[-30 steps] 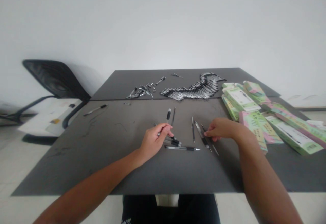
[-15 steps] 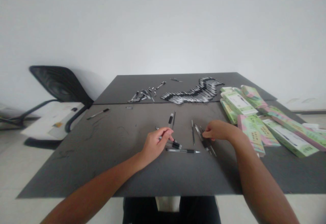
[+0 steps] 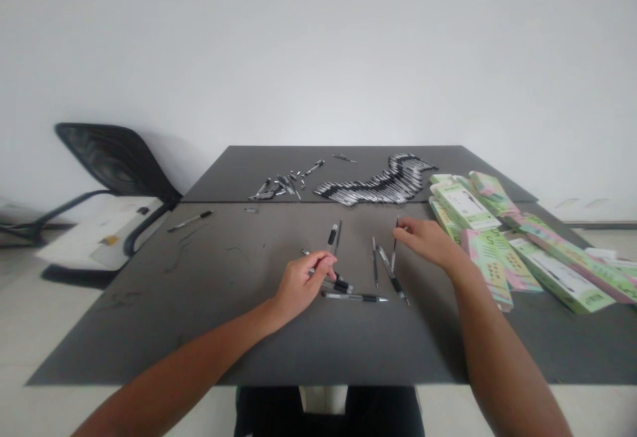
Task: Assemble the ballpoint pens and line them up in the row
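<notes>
Right now my left grip (image 3: 304,283) is pinched closed, thumb against fingers, on a clear pen barrel (image 3: 332,234) whose black section points up and away from me. My right grip (image 3: 421,238) is drawn closed too, fingertips together around the upper part of a thin dark refill (image 3: 393,259), which slants down toward the bench (image 3: 279,357); whether its lower tip touches the surface I cannot tell.

Just left of that refill lies a pen with a black rubber section (image 3: 392,274), set at a slant, and beside it, on the left, a slim dark rod (image 3: 375,262). Nearer to me, a capless pen (image 3: 354,297) lies crosswise, its pointed end to the right. Below my left fingers a few black-ended pens (image 3: 340,286) are partly covered by my hand, and another dark rod (image 3: 339,237) shows just right of the barrel I hold.

Farther off, a long curving row of pens (image 3: 378,185) lies packed side by side, with a loose heap of pens and small parts (image 3: 279,186) to its left. One lone pen (image 3: 190,221) rests near the left edge. On the right, green and pink boxes (image 3: 485,258) overlap one another. A black mesh chair (image 3: 117,155) stands beyond the left edge, carrying a white box (image 3: 99,235).
</notes>
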A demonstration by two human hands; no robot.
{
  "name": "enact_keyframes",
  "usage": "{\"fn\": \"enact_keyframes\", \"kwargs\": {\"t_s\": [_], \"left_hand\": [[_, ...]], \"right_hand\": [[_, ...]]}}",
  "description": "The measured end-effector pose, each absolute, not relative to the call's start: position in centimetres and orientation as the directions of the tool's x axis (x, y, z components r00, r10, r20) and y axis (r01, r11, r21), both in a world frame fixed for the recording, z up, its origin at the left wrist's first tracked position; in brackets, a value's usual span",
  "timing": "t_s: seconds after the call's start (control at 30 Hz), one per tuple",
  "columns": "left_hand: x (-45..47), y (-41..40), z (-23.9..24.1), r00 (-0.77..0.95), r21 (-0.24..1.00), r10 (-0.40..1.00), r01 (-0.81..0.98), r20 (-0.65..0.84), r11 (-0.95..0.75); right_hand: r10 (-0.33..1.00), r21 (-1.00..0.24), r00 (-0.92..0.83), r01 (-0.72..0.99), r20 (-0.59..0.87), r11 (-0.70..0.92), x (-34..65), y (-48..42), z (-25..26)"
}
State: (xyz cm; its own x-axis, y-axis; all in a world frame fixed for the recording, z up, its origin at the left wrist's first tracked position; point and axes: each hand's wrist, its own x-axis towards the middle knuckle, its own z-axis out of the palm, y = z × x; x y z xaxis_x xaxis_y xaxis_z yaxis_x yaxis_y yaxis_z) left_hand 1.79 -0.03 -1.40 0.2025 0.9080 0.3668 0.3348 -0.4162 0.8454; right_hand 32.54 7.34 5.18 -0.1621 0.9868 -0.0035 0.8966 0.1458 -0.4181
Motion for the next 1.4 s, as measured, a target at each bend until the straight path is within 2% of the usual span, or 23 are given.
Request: {"fn": "enact_keyframes", "kwargs": {"t_s": [0.2,0.3,0.37,0.47,0.6,0.83,1.4], "left_hand": [[1.8,-0.2,-1.2,0.226,0.825,0.890,0.338,0.395,-0.452],[1.7,-0.4,-1.1,0.256,0.798,0.865,0.338,0.432,-0.499],[1.6,-0.6,-1.1,0.282,0.770,0.837,0.333,0.470,-0.544],[1.6,-0.7,-1.2,0.327,0.714,0.779,0.319,0.535,-0.624],[1.5,-0.7,-1.4,0.378,0.635,0.699,0.297,0.607,-0.713],[1.5,-0.7,-1.1,0.429,0.545,0.633,0.324,0.644,-0.773],[1.4,-0.7,-0.8,0.449,0.513,0.627,0.361,0.636,-0.779]], "right_hand": [[0.977,-0.670,-0.033,0.723,0.210,0.169,30.5,6.9,4.7],[0.935,-0.880,0.076,0.369,0.348,0.298,28.5,6.1,4.7],[0.897,-0.908,0.152,0.132,0.416,0.398,27.3,5.3,5.1],[0.847,-0.869,0.216,0.016,0.485,0.494,26.2,3.8,6.0],[0.794,-0.819,0.256,-0.016,0.552,0.574,25.5,2.2,6.6],[0.769,-0.780,0.208,-0.038,0.605,0.624,25.2,1.2,6.5],[0.777,-0.783,0.116,0.016,0.619,0.622,26.0,1.7,5.8]]}}
